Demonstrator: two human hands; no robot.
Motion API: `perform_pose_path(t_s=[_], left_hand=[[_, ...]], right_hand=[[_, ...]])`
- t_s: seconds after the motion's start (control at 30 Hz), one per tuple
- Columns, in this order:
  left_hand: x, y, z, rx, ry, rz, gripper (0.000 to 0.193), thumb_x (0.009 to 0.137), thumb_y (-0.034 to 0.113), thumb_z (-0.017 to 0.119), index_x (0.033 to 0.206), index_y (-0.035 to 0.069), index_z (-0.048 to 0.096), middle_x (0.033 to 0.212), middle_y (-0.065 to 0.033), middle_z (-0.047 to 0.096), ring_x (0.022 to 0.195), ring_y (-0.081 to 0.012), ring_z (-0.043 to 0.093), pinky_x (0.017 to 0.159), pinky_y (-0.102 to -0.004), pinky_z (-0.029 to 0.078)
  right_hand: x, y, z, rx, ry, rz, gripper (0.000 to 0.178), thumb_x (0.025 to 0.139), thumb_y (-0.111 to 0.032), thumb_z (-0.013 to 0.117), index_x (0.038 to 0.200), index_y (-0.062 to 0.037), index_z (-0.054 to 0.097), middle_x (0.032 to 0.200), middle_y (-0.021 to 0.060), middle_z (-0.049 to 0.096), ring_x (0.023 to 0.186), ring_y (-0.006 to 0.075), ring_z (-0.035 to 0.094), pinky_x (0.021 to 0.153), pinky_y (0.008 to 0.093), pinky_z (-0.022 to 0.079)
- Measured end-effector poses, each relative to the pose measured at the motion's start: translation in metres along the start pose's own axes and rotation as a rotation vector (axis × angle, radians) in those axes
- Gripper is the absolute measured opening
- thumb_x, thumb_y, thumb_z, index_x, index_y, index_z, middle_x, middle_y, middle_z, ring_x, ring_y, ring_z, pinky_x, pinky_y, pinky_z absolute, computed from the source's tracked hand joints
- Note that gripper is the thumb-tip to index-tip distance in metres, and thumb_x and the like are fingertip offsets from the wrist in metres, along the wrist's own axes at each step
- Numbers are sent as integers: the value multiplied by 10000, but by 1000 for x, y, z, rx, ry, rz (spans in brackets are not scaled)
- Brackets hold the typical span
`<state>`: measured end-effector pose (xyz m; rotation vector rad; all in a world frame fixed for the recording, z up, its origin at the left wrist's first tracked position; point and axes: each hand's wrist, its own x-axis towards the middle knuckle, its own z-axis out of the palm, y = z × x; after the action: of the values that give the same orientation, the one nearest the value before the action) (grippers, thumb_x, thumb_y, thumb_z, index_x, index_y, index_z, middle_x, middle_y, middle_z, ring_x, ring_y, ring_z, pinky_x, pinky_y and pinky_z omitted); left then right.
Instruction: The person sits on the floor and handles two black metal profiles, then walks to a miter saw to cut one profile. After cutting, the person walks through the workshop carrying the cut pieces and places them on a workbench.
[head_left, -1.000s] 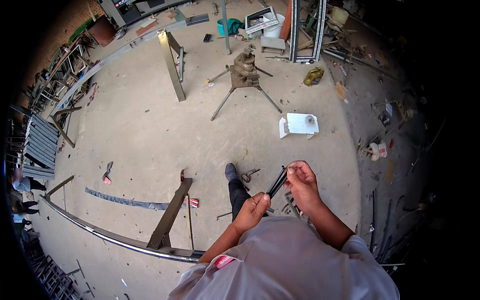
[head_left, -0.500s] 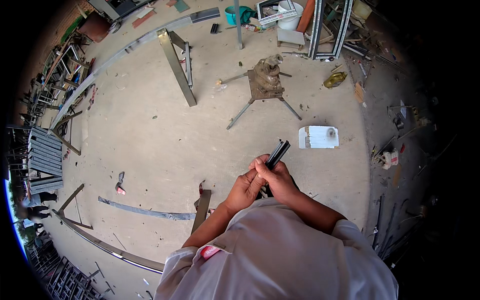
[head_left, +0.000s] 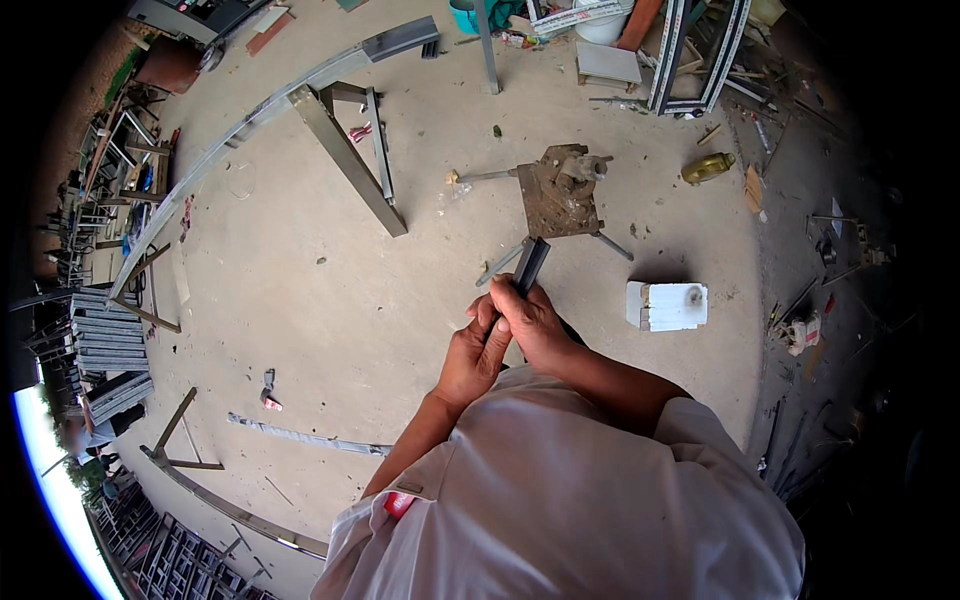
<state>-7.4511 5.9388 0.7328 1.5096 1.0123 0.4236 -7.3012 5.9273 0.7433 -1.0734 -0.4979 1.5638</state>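
Note:
My left hand point(head_left: 468, 358) and my right hand point(head_left: 532, 326) are together in front of my body. Both are closed around a short dark metal profile point(head_left: 531, 264), whose far end sticks out past my fingers, tilted slightly right. My hands hide its lower part, so I cannot tell whether it is one piece or more. Just beyond its tip stands a rusty bench vise point(head_left: 580, 175) on a square plate with splayed metal legs. A white ribbed block point(head_left: 676, 306) lies on the floor to the right of my hands.
A long metal beam point(head_left: 290, 85) curves across the far left, with a steel trestle leg point(head_left: 350, 160) beside it. An olive-gold jug point(head_left: 708, 168) lies at the right. Dark window frames point(head_left: 690, 60) lean at the back. Steel tubes point(head_left: 105, 340) are stacked at the left.
My hands and the profile have shifted slightly left and away from me, and the profile looks steeper. The view has moved, so the vise now appears closer to its tip.

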Motion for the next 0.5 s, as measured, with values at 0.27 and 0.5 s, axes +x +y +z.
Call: perform_pose_path(t_s=[0.27, 0.5], left_hand=[[163, 17, -89, -330, -67, -209, 519, 1092, 515, 491, 1133, 20, 640, 869, -39, 637, 780, -127, 632, 720, -282, 534], [349, -14, -199, -598, 126, -380, 725, 1034, 631, 521, 1325, -32, 559, 1130, -132, 660, 1010, -226, 675, 834, -358, 579]], right_hand=[[133, -129, -23, 15, 209, -149, 440, 1083, -386, 558, 750, -133, 423, 654, -23, 452, 575, 104, 454, 614, 349, 467], [186, -131, -72, -114, 665, -82, 463, 1062, -329, 572, 679, -183, 358, 555, -61, 333, 456, 64, 313, 456, 283, 310]])
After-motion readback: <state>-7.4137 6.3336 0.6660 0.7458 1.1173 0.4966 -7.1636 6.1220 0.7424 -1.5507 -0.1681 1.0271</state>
